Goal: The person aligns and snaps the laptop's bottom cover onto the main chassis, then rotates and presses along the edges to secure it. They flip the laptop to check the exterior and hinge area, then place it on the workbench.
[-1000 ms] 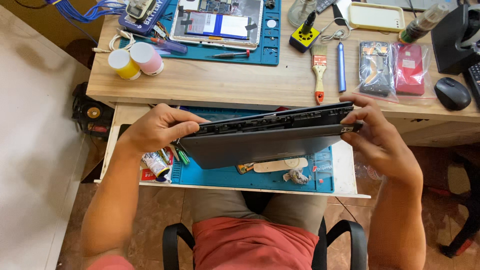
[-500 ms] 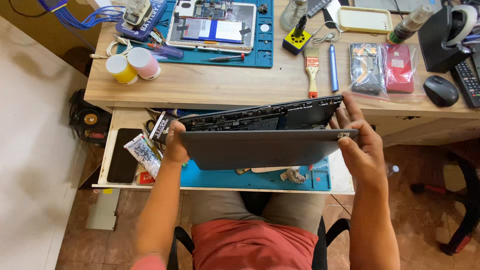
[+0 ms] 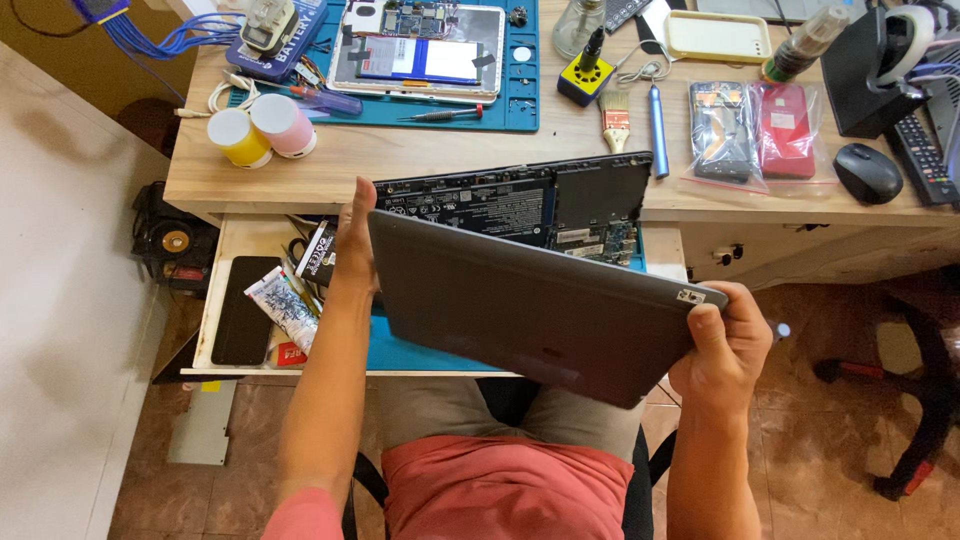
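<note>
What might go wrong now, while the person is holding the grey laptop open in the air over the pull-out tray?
1. The laptop hangs tilted above the lap, gripped only at its edges by the left hand and right hand; a slip might drop it.
2. Its exposed inner boards face the desk edge closely and might knock against it.
3. The pull-out tray below is crowded with a black phone and packets, which a fall might hit.

A grey laptop cover panel (image 3: 540,310) was tilted above the lap. Behind it lay the opened laptop base (image 3: 520,205), circuitry exposed.
</note>
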